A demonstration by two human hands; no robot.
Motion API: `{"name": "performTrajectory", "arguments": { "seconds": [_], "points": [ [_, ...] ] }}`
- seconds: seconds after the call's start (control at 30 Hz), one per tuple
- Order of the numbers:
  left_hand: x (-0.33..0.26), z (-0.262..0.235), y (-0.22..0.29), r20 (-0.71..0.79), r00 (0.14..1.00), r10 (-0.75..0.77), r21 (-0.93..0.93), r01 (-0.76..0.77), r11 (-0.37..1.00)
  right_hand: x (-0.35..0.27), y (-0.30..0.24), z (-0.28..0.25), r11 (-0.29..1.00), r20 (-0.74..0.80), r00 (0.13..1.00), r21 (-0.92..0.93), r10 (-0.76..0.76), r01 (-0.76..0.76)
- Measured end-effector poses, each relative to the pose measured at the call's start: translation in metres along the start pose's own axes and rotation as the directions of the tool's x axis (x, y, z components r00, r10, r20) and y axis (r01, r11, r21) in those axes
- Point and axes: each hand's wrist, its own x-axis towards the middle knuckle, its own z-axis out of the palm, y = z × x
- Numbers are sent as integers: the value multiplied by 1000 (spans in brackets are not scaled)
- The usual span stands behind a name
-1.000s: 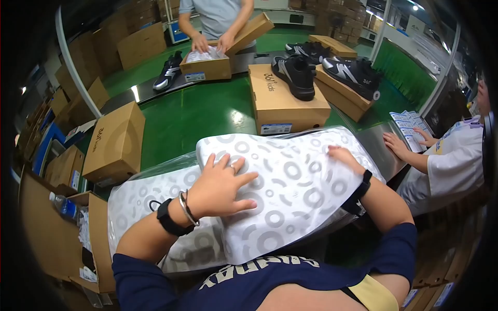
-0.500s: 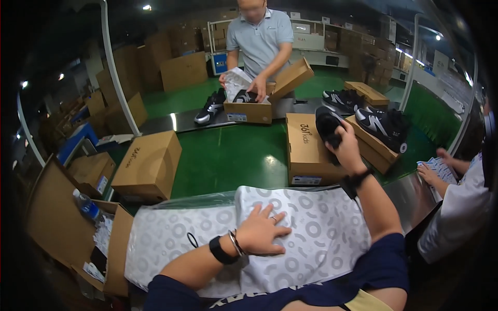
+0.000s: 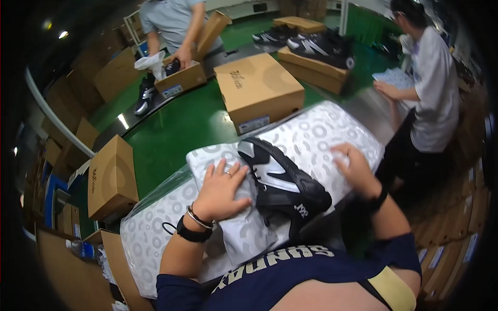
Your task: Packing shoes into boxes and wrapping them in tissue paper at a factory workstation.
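The left hand (image 3: 223,192) is resting palm down with its fingers spread, pressing on a folded part of the white-and-grey patterned paper (image 3: 332,124). Just to the right of that hand, the black-and-silver shoe (image 3: 282,179) is lying on its side on the paper, its toe pointing away from the person and its sole turning toward the right hand (image 3: 358,168). The right hand is staying empty over the paper, past the shoe's heel, its fingers slightly curled and apart; whether they are touching the paper, one cannot tell. Beyond both hands, a closed brown shoebox (image 3: 259,88) is sitting on the green tabletop (image 3: 176,129). Farther past it, ahead of the right hand, a dark shoe (image 3: 319,49) is standing on a flat box (image 3: 314,71). To the left of the left hand, another brown box (image 3: 111,179) is standing, and nearer the person a carton (image 3: 124,269) is sitting beside a bottle (image 3: 82,249). Well ahead of the left hand, a co-worker (image 3: 176,26) is reaching into an opened box (image 3: 181,81); beyond the right hand, a second person (image 3: 436,88) is holding patterned sheets (image 3: 393,76).
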Motion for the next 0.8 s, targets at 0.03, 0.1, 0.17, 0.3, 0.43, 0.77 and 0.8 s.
{"name": "performTrajectory", "arguments": {
  "seconds": [0.03,0.1,0.17,0.3,0.43,0.77,0.8],
  "points": [
    [1,0,1,-26,1000,15,-18,-16,1000,-1,30,-15,935,40,993,-342,113,-93],
    [6,1,5,-33,998,44,-33,-46,998,-15,83,-28,718,-34,976,-671,215,-182],
    [5,4,5,-41,999,15,-77,-18,997,-20,106,-20,698,-92,968,-677,233,-232],
    [-2,6,4,-54,999,-5,-136,-2,991,-20,104,-14,671,-161,958,-686,236,-281],
    [-4,5,3,-78,997,7,-150,-19,989,-13,84,-17,658,-212,940,-673,268,-339],
    [-5,-7,15,-124,991,-43,-270,9,963,16,-101,1,391,287,691,-654,-663,647],
    [-8,-7,19,-172,981,-94,-451,7,893,9,-116,9,345,304,610,-607,-732,716]
  ]
}}
